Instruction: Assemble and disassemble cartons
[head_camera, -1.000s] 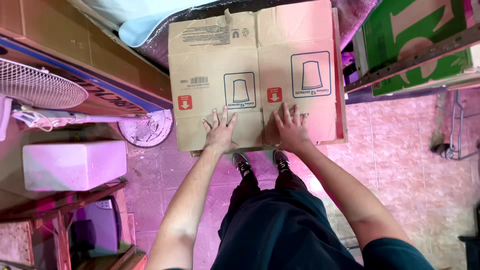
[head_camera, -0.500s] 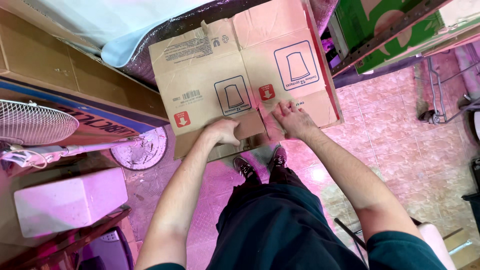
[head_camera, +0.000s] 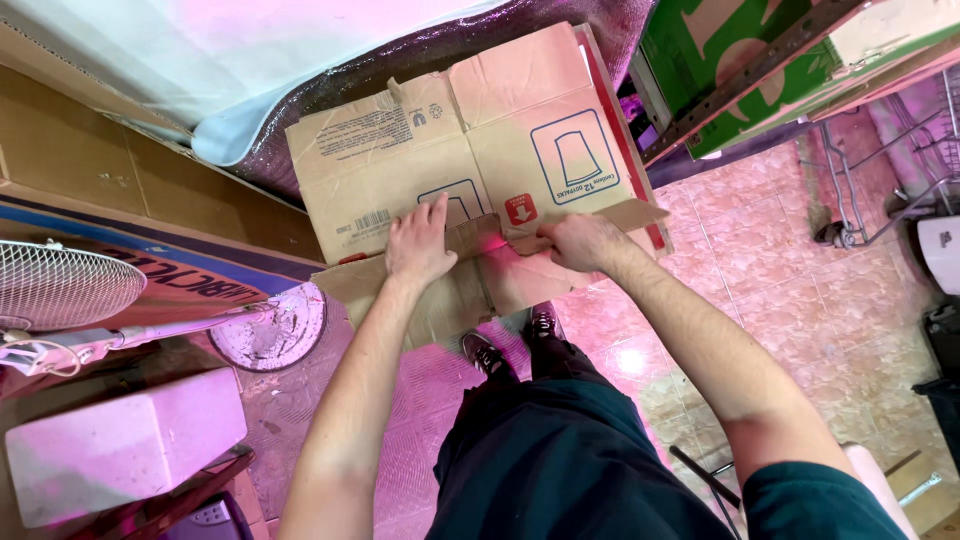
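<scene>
Cardboard box (head_camera: 470, 170) before me: left hand (head_camera: 420, 245) flat, open, pinning one flap; right hand (head_camera: 580, 242) gripping the other, folding it.

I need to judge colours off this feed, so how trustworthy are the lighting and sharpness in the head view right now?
Head view: a strong pink-magenta cast tints the tiled floor and the flattened brown cardboard box, so colours are unreliable; a bright glare spot sits on the tiles beside the dark shoes; wide-angle distortion bends the edges; the left hand and right hand look reasonably sharp.
</scene>
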